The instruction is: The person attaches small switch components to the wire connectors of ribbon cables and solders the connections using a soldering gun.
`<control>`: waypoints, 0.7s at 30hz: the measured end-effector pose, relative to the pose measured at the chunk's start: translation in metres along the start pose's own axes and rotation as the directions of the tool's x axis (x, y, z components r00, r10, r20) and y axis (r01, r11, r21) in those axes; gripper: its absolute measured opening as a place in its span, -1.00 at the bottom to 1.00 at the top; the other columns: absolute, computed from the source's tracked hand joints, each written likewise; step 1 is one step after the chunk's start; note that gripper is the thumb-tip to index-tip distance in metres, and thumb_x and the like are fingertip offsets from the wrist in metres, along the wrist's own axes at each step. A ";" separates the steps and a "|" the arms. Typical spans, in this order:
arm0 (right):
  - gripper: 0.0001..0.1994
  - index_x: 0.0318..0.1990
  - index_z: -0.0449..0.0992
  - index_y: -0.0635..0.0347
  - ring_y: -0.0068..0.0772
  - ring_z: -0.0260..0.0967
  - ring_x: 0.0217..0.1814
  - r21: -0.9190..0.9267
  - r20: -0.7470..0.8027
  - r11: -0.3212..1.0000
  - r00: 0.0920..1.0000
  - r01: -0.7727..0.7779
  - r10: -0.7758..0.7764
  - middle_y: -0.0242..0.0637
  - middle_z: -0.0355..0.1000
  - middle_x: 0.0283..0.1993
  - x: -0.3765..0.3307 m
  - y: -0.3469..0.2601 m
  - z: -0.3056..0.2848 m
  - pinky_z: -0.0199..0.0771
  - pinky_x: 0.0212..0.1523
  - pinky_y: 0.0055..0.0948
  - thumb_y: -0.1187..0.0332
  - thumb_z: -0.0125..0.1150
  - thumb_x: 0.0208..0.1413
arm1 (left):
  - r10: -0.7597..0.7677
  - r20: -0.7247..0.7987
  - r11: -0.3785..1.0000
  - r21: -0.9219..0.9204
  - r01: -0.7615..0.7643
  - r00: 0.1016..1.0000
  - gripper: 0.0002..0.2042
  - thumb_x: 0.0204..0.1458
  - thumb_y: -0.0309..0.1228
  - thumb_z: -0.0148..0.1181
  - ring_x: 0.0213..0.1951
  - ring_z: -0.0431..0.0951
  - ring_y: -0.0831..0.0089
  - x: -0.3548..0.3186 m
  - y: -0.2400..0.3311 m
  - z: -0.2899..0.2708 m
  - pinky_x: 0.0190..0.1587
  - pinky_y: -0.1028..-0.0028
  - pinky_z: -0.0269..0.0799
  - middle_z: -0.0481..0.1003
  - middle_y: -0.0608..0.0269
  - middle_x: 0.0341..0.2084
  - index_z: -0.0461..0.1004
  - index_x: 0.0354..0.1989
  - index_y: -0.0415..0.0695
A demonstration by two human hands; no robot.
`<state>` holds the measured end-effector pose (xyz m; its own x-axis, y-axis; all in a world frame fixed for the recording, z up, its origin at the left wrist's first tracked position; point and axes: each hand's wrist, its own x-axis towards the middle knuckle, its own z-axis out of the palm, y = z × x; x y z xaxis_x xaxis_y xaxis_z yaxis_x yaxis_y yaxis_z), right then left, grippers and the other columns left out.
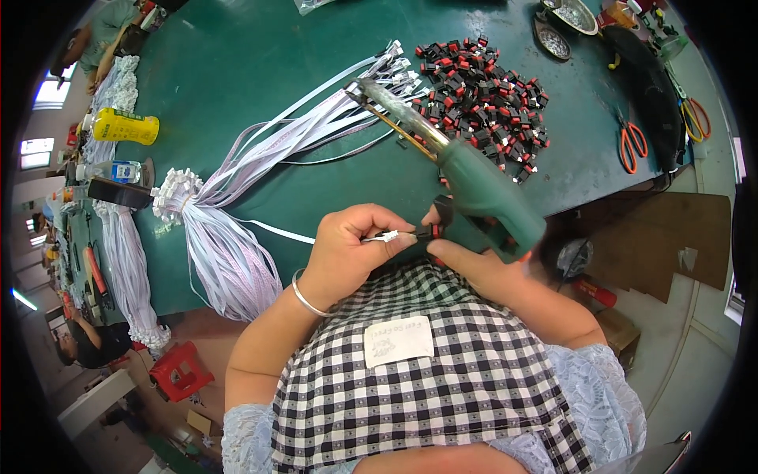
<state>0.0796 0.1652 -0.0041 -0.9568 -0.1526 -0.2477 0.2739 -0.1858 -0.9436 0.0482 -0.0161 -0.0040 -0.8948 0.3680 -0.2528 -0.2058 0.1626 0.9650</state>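
The left grip [347, 249] was pinched on a small white plug [388, 236]. Just at 3 o'clock from the plug was a black-and-red piece [429, 231]. The right grip [493, 276] was beside that, partly behind a green tool [493, 189], so I couldn't tell if it was closed. The plug looked light and hard, and its flat cable [276, 231] soft and bendy. The plug's sides seemed best to hold; tugging the cable might hurt it. At 9 o'clock, a cable bundle [229, 257] lay on the bench [347, 189].
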 end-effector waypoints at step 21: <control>-0.74 -0.19 0.34 0.24 -0.65 0.26 -0.26 0.062 -0.143 0.987 0.980 0.150 -0.140 -0.39 0.31 -0.28 -0.009 0.017 -0.018 0.31 -0.24 -0.61 0.57 0.12 -0.10 | 0.071 0.207 0.970 0.213 -0.116 0.976 -0.89 0.01 -0.49 0.02 -0.51 0.39 0.57 0.009 0.012 0.008 -0.41 0.63 0.33 0.37 0.29 -0.53 0.31 -0.32 -0.26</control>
<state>0.0913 0.1813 -0.0217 -0.9897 0.0158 -0.1420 0.1327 -0.2662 -0.9547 0.0403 -0.0033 0.0048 -0.8056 0.5602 -0.1927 -0.0117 0.3103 0.9506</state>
